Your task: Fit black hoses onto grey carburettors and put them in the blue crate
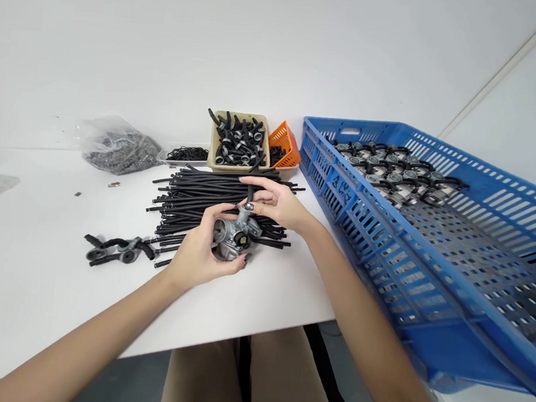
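My left hand (204, 248) is closed around the body of a silvery metal carburetor (239, 233), thumb underneath and fingers behind. From the carburetor's top rises a short black rubber piece (250, 193). My right hand (277, 205) pinches that piece near its base; the fingertips are partly hidden. Behind and below both hands lies a wide pile of black rubber hoses (202, 198) on the white table. To the left are a few black curved hoses with grey rings (128, 252), apart from my hands.
A blue crate (360, 226) at the right holds several carburetors (397, 169). Along the wall stand a cream bin (213, 151) of black hose fittings, an orange basket (294, 141), a shallow tray of black rings (187, 154) and a clear bag (121, 149) of small dark parts.
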Action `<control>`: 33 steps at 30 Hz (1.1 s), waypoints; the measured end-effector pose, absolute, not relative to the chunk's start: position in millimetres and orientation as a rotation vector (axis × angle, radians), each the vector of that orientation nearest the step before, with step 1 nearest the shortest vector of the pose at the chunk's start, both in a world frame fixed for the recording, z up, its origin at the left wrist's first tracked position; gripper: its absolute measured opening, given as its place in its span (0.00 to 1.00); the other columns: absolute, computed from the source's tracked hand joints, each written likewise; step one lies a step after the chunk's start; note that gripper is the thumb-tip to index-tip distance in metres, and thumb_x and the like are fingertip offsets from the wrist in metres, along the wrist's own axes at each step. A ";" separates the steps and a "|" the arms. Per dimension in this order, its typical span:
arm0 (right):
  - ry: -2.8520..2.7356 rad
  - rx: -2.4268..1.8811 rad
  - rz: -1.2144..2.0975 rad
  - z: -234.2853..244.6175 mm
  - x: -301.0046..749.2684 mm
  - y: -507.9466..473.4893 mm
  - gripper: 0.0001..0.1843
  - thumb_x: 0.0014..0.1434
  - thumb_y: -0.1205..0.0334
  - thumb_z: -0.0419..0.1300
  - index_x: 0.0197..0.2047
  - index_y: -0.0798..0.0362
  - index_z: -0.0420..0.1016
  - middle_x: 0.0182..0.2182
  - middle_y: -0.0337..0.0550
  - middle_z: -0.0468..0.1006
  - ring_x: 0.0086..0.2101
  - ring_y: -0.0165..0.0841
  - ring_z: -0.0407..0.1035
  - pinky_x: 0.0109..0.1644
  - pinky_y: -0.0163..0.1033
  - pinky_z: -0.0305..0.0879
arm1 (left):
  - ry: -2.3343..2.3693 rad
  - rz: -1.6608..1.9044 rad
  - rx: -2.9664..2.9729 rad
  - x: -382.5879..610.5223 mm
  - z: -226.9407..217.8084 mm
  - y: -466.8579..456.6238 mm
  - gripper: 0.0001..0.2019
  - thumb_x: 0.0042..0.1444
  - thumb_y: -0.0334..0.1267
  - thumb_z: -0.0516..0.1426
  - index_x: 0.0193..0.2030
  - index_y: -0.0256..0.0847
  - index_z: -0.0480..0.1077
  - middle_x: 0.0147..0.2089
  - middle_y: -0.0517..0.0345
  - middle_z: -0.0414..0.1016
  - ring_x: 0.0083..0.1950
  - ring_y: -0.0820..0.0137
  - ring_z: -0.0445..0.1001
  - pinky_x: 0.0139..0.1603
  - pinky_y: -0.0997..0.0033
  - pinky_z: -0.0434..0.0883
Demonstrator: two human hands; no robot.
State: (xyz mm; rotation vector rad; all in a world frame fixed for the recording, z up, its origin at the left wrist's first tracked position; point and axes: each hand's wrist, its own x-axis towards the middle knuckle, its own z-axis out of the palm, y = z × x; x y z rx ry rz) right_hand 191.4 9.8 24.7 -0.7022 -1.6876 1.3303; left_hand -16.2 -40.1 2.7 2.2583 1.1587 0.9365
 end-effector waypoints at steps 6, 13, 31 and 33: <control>-1.700 -0.731 1.253 19.5 187.5 13.4 0.23 0.57 0.66 0.60 0.56 0.54 0.66 0.30 0.38 0.76 0.34 0.30 0.73 0.41 0.34 0.70 | 1.157 0.947 2.265 -15.5 2.2 -39.7 0.40 0.42 0.42 0.65 0.60 0.45 0.50 0.54 0.49 0.73 0.43 0.62 0.79 0.48 0.61 0.73; -1.717 -0.719 1.272 24.2 192.3 11.4 0.13 0.56 0.67 0.62 0.45 0.56 0.71 0.28 0.37 0.77 0.35 0.31 0.75 0.43 0.36 0.69 | 1.144 0.940 2.291 -16.3 3.0 -40.0 0.40 0.41 0.42 0.65 0.60 0.46 0.50 0.54 0.49 0.73 0.43 0.61 0.79 0.48 0.61 0.73; -1.627 -0.658 1.391 29.6 195.5 8.5 0.16 0.52 0.59 0.68 0.39 0.54 0.68 0.35 0.42 0.81 0.37 0.31 0.76 0.48 0.38 0.70 | 1.145 0.932 2.309 -16.4 2.0 -38.9 0.41 0.41 0.42 0.66 0.60 0.46 0.50 0.55 0.49 0.73 0.44 0.61 0.79 0.48 0.61 0.73; -1.639 -0.665 1.391 29.3 195.4 8.5 0.15 0.52 0.60 0.68 0.39 0.54 0.68 0.35 0.42 0.80 0.37 0.31 0.76 0.48 0.39 0.70 | 1.142 0.934 2.313 -16.6 2.2 -39.1 0.41 0.41 0.42 0.66 0.60 0.46 0.50 0.55 0.49 0.73 0.45 0.60 0.79 0.49 0.60 0.73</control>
